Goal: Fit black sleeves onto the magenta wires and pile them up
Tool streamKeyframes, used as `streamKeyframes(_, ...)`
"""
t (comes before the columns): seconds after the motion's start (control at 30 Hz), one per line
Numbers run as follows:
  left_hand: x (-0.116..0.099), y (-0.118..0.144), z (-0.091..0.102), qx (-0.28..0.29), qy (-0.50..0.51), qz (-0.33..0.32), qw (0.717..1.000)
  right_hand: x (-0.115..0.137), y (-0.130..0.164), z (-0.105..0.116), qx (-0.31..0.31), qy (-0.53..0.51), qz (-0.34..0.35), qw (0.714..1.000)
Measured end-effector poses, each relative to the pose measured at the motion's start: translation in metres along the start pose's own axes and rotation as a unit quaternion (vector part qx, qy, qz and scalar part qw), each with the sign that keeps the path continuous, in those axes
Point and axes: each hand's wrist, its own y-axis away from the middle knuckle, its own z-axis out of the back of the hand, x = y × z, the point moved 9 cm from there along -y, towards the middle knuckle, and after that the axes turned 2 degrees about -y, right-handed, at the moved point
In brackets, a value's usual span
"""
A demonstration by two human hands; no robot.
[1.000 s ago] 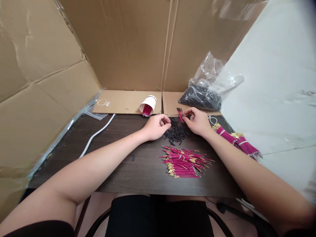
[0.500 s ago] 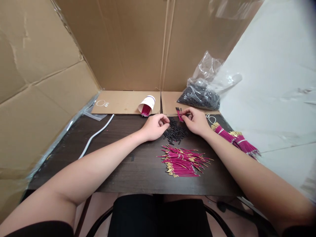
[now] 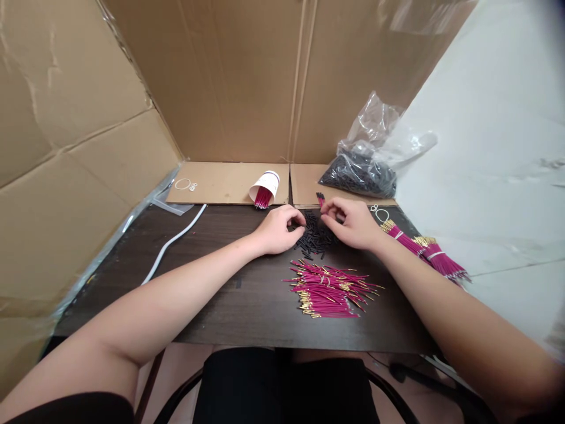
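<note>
My left hand (image 3: 280, 229) is curled at the left edge of a pile of small black sleeves (image 3: 314, 242). Its thumb and index tips are close together, and what lies between them is too small to make out. On the pile's right side my right hand (image 3: 351, 222) has bent fingers, with thumb and index slightly apart and nothing visible between them. Just behind it lie magenta wires with black ends (image 3: 321, 199), partly hidden by its fingers. Nearer me is a heap of magenta wires with gold tips (image 3: 326, 288), some held by a pale band.
A white paper cup (image 3: 266, 185) lies tipped with magenta wires inside. A clear bag of black pieces (image 3: 359, 174) rests on the cardboard strip. Banded wire bundles (image 3: 435, 254) lie at right, a white cable (image 3: 172, 241) at left. Cardboard walls (image 3: 229, 82) stand behind and left.
My right hand has moved off the black-ended magenta wires, slightly toward me and the black pile. My left hand has stayed nearly in place. The view has shifted slightly.
</note>
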Motion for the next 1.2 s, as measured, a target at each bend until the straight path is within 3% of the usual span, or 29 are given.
streamKeyframes(0.1,-0.004,0.001,-0.002,0.019,0.008,-0.012,1.0,0.021,0.008,-0.014,0.145,-0.024,0.013,0.989)
streamKeyframes(0.23,-0.009,0.003,-0.002,0.032,0.021,-0.022,0.999,0.043,0.025,-0.026,0.307,-0.049,-0.012,0.95)
streamKeyframes(0.4,-0.008,0.003,-0.002,0.035,0.025,-0.015,0.999,0.058,0.037,-0.035,0.381,-0.064,-0.026,0.922)
streamKeyframes(0.5,-0.007,0.002,-0.002,0.032,0.024,-0.013,0.999,0.051,0.029,-0.034,0.324,-0.066,-0.025,0.943)
streamKeyframes(0.6,-0.006,0.001,-0.003,0.028,0.024,-0.011,0.999,0.017,0.01,-0.013,0.135,-0.032,-0.072,0.988)
streamKeyframes(0.67,-0.005,0.0,-0.004,0.025,0.022,-0.012,0.999,-0.01,0.003,0.005,0.006,0.046,-0.108,0.993)
streamKeyframes(0.7,-0.005,0.0,-0.004,0.023,0.021,-0.013,0.999,-0.024,0.002,0.009,-0.03,0.08,-0.132,0.988)
streamKeyframes(0.83,-0.005,0.0,-0.004,0.02,0.021,-0.015,0.999,-0.059,-0.003,0.008,-0.065,0.133,-0.192,0.97)
streamKeyframes(1.2,-0.005,0.0,-0.005,0.026,0.016,-0.005,1.0,-0.063,-0.009,0.005,-0.088,0.175,-0.192,0.962)
